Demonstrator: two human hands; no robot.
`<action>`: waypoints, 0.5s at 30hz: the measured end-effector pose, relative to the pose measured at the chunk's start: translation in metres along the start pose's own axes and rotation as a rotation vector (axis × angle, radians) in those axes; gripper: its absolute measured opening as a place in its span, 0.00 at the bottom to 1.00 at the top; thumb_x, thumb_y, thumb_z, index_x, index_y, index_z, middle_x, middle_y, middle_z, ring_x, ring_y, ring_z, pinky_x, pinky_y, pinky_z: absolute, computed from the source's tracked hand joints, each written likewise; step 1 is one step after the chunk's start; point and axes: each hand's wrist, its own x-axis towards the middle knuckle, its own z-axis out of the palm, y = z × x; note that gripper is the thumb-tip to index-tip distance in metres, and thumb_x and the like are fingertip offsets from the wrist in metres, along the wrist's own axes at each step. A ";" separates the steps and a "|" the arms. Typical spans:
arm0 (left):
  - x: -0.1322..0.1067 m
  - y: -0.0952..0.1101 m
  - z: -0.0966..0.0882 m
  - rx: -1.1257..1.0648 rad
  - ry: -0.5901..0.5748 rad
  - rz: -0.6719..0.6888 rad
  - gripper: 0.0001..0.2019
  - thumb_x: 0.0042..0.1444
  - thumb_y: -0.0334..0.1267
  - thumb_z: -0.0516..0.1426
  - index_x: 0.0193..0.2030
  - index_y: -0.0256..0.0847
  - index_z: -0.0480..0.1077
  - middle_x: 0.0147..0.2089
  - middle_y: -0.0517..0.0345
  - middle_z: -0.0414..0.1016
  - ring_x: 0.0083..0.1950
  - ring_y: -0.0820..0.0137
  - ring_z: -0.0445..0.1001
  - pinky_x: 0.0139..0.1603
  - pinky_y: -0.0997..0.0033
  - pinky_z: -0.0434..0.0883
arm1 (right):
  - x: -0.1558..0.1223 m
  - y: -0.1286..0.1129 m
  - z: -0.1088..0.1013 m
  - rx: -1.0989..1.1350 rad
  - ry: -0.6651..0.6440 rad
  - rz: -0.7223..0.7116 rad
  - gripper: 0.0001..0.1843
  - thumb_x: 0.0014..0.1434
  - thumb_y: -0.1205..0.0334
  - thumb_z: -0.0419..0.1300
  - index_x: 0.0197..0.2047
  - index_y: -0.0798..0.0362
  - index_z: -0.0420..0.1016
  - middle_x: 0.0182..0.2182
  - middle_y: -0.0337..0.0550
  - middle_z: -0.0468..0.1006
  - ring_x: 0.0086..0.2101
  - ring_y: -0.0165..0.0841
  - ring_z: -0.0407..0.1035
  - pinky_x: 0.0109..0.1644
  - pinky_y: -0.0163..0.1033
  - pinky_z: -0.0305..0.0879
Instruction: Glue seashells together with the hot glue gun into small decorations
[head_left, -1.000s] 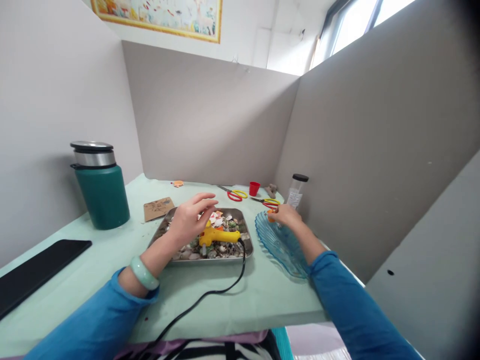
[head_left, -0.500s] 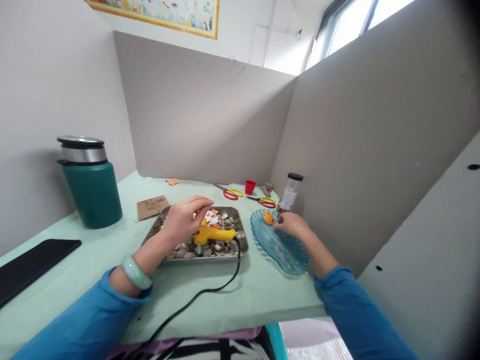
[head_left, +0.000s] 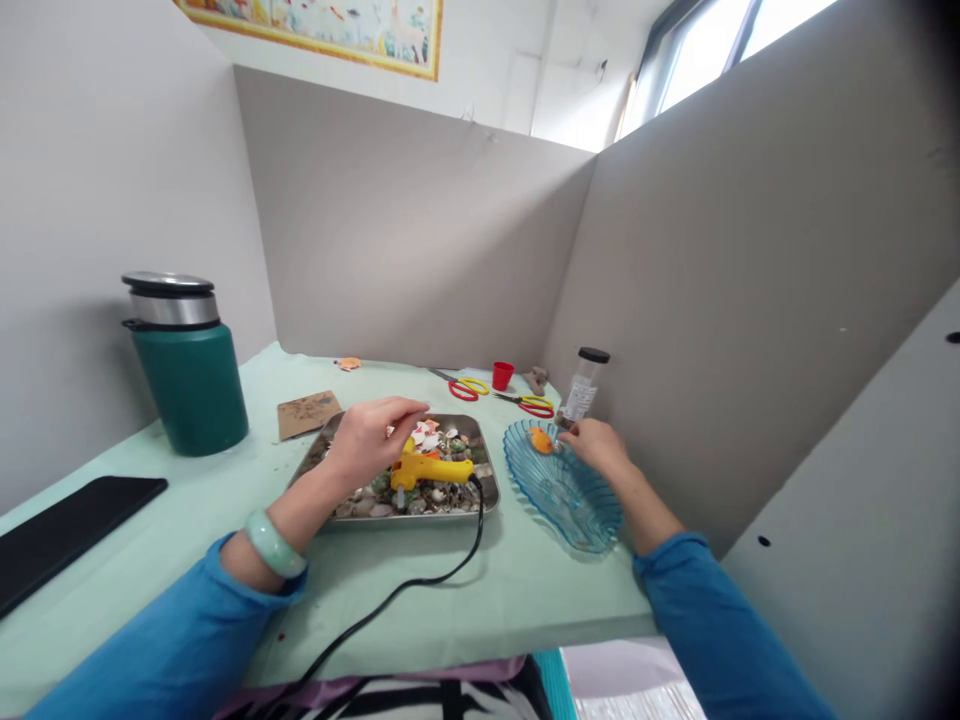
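The orange piece (head_left: 541, 440) is now laid in the far end of the blue dish (head_left: 571, 508), not held up as before. The right hand (head_left: 598, 446) is kept beside it; its grip cannot be told. The left hand (head_left: 367, 440) is held loose, fingers apart, over the glue gun (head_left: 433, 468) in the tray (head_left: 489, 488).

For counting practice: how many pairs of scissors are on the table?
2. First pair: behind the metal tray, left of the red cup. Second pair: right of that cup, behind the blue dish. None looks hidden.
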 end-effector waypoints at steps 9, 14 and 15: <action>0.011 -0.007 -0.005 -0.567 0.131 -0.535 0.11 0.46 0.42 0.60 0.31 0.36 0.67 0.26 0.58 0.74 0.23 0.74 0.72 0.25 0.75 0.69 | -0.064 -0.067 -0.039 0.320 0.003 -0.591 0.19 0.60 0.49 0.49 0.38 0.52 0.75 0.33 0.43 0.77 0.31 0.33 0.70 0.34 0.35 0.61; 0.012 -0.020 -0.013 -0.539 0.101 -0.552 0.14 0.50 0.47 0.57 0.31 0.36 0.69 0.27 0.56 0.74 0.21 0.75 0.71 0.25 0.76 0.68 | -0.104 -0.120 -0.020 0.221 -0.091 -0.919 0.23 0.52 0.46 0.60 0.47 0.50 0.72 0.41 0.46 0.73 0.40 0.38 0.66 0.40 0.37 0.59; 0.011 -0.023 -0.014 -0.512 0.072 -0.551 0.16 0.51 0.49 0.55 0.30 0.35 0.70 0.27 0.55 0.75 0.21 0.75 0.71 0.24 0.76 0.68 | -0.106 -0.125 -0.014 0.182 -0.085 -0.922 0.23 0.51 0.46 0.60 0.47 0.50 0.71 0.40 0.47 0.73 0.40 0.39 0.66 0.39 0.38 0.59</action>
